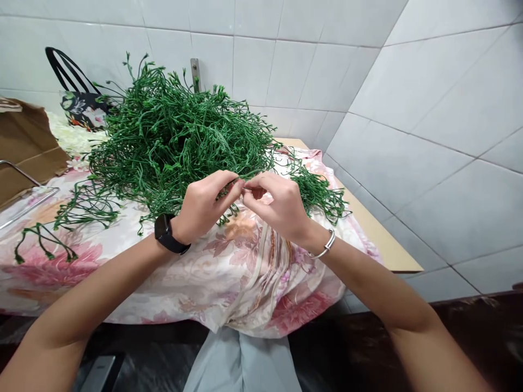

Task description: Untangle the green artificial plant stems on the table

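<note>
A big heap of green plastic stems (171, 136) lies on a table covered with a pink floral cloth (229, 277). My left hand (204, 204), with a black watch at the wrist, is closed in a pinch on a green stem at the heap's near edge. My right hand (280, 204), with a silver bangle at the wrist, pinches the same stem from the right. The fingertips of both hands meet just above the cloth. A few loose stems (44, 239) lie apart at the left.
A brown cardboard box (24, 147) stands at the far left with a metal frame (24, 190) before it. A dark floral bag with black handles (81, 106) and white flowers (69, 139) sit behind the heap. Tiled walls close in at the back and right. The bare table edge (388, 245) shows at right.
</note>
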Available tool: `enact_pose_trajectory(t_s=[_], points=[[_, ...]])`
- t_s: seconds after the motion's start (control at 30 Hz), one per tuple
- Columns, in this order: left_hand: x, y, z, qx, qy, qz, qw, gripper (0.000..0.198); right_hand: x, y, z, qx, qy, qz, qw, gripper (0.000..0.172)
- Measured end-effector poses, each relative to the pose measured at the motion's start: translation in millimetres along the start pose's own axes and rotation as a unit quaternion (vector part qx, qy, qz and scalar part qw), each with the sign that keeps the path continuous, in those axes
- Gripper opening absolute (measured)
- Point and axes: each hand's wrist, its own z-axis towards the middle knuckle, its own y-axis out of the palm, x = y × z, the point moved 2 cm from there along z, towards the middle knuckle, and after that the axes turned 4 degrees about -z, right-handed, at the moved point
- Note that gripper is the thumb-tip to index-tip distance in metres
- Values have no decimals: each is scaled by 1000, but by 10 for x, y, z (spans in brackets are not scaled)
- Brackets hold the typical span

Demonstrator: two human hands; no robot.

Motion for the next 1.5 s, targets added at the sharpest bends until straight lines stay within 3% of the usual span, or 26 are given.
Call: enact_pose_trajectory(t_s=[0.2,0.33,0.5,0.6,0.7,0.73,0.8,0.9,1.0,1.07,1.1,1.2,1.37,1.5], points=[[12,-3,-4,-32,-29,-79,996,19,25,36,1,-48,35,6,998,27],[-10,-1,7,-14,-37,-64,997,14,10,70,-21,-93,46,-20,994,26],[51,22,-19,28,-52,-5,998,15,-42,110,-2,-102,2,-87,991,33],[68,-2,-14,56,-49,10,997,15,-91,140,-43,-76,-43,-124,988,36],[-89,-122,67,131,-87,15,987,17,-215,179,-168,-19,-119,-158,980,35],[-176,-185,99,193,-120,12,974,19,-268,190,-209,-8,-149,-160,976,35],[-336,-258,163,234,-178,-32,955,22,-336,178,-238,-13,-171,-141,975,34],[-400,-237,222,161,-200,-142,956,17,-224,15,-106,-51,-44,-46,997,34],[-288,-151,212,65,-210,-218,951,15,97,-293,92,-54,70,-10,996,37],[-214,-105,195,2,-220,-264,939,16,336,-471,165,-118,120,-47,985,36],[-191,-91,188,-23,-223,-287,931,17,435,-527,170,-187,137,-62,971,39],[-175,-78,181,-60,-223,-334,914,18,586,-617,121,-305,155,-91,935,41],[-194,-45,169,-55,-231,-357,904,12,555,-594,63,-277,125,-131,944,12],[-199,-26,162,-15,-233,-371,899,7,573,-559,58,-289,82,-128,945,9]])
